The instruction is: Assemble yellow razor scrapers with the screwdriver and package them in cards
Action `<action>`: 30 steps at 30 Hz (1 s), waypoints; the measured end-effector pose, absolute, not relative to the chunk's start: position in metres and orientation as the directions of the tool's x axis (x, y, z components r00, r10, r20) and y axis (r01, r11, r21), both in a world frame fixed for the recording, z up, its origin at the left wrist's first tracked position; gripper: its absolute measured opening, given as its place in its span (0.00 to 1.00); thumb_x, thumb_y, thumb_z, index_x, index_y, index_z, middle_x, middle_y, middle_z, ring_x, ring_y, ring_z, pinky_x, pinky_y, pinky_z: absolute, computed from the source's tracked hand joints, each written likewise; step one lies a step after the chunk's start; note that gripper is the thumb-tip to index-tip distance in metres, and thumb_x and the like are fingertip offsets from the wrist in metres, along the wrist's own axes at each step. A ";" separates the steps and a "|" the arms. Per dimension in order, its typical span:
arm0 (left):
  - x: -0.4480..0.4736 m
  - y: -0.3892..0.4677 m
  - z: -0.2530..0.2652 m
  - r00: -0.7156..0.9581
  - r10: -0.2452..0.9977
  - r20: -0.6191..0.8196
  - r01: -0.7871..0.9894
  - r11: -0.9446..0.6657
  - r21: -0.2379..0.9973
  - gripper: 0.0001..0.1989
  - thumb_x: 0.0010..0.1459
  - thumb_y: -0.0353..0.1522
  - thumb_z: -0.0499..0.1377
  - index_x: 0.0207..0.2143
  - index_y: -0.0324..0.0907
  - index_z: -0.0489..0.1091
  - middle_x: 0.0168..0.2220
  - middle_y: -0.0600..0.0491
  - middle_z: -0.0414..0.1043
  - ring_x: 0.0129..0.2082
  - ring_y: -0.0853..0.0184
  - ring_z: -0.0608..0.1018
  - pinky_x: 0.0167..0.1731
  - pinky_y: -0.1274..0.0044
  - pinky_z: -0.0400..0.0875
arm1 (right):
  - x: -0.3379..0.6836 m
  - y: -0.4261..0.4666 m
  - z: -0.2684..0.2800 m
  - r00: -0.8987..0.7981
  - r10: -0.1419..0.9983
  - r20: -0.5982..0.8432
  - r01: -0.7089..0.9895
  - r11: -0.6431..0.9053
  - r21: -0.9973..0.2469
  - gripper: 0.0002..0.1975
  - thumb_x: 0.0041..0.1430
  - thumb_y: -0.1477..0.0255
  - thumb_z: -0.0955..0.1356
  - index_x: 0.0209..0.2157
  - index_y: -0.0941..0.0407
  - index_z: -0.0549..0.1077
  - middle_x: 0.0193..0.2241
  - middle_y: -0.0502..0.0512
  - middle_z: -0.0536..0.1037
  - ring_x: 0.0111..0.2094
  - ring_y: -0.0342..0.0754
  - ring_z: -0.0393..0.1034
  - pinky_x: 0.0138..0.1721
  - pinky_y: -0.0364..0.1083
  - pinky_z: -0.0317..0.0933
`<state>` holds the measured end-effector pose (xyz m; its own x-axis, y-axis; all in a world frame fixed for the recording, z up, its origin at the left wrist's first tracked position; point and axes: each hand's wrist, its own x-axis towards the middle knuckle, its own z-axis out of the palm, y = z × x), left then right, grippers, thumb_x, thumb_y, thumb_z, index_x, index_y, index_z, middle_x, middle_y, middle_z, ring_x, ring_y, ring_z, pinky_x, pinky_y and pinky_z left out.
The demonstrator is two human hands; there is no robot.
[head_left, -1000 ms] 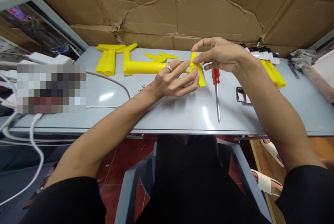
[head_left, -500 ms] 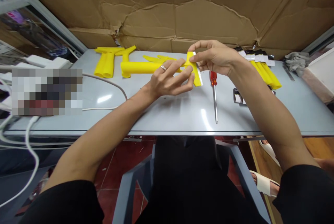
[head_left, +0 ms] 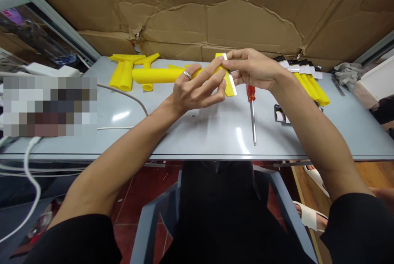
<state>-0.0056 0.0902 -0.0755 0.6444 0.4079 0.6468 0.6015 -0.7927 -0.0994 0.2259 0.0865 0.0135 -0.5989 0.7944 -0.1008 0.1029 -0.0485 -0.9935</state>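
Left hand [head_left: 200, 85]: grasping yellow plastic T-shaped tool [head_left: 156, 76].
Right hand [head_left: 255, 67]: pinching its flat whitish strip [head_left: 233, 85] at the far end.
Tool: over tabletop [head_left: 215, 132], nearer back edge.
Strip care: best held by flat faces, not outer edge.

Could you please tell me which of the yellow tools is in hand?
The yellow tool gripped by the left hand, its pale-edged head touched by the right hand; the others lie on the table.
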 end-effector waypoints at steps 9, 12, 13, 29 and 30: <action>-0.026 0.101 -0.073 0.449 0.499 0.741 0.623 -0.769 0.140 0.05 0.69 0.41 0.62 0.42 0.52 0.74 0.58 0.55 0.83 0.73 0.52 0.75 0.63 0.52 0.73 | 0.228 0.088 0.016 -0.502 0.863 -0.066 0.175 0.026 -0.984 0.26 0.65 0.51 0.73 0.41 0.61 0.71 0.38 0.56 0.81 0.33 0.37 0.75 0.35 0.39 0.70; -0.043 0.110 -0.066 0.229 0.457 0.860 0.614 -0.753 0.236 0.13 0.69 0.48 0.65 0.44 0.51 0.74 0.56 0.50 0.83 0.67 0.52 0.79 0.66 0.51 0.71 | 0.218 0.091 -0.004 -0.432 0.902 -0.012 0.366 0.163 -0.916 0.24 0.70 0.54 0.68 0.35 0.63 0.72 0.37 0.59 0.81 0.29 0.34 0.70 0.30 0.38 0.59; -0.047 0.113 -0.062 0.167 0.416 0.894 0.628 -0.744 0.229 0.14 0.71 0.50 0.64 0.46 0.51 0.74 0.56 0.49 0.83 0.64 0.53 0.80 0.66 0.53 0.70 | 0.213 0.089 -0.012 -0.460 0.888 0.017 0.448 0.248 -0.859 0.23 0.71 0.56 0.67 0.34 0.64 0.73 0.37 0.59 0.81 0.29 0.33 0.68 0.32 0.37 0.58; -0.050 0.115 -0.015 -0.247 0.482 0.840 0.149 -0.838 0.525 0.37 0.58 0.66 0.70 0.43 0.48 0.60 0.37 0.67 0.69 0.29 0.82 0.71 0.19 0.86 0.70 | 0.159 0.049 -0.065 -0.760 0.637 -0.129 0.605 0.621 -0.497 0.13 0.70 0.69 0.67 0.45 0.60 0.82 0.52 0.55 0.77 0.42 0.32 0.57 0.44 0.40 0.45; -0.051 0.112 -0.015 -0.235 0.558 0.796 0.095 -0.802 0.590 0.37 0.56 0.64 0.73 0.43 0.49 0.61 0.37 0.69 0.72 0.29 0.82 0.72 0.20 0.84 0.73 | 0.162 0.049 -0.056 -0.760 0.633 -0.146 0.610 0.618 -0.497 0.12 0.69 0.70 0.67 0.44 0.61 0.81 0.51 0.55 0.78 0.40 0.31 0.56 0.43 0.39 0.44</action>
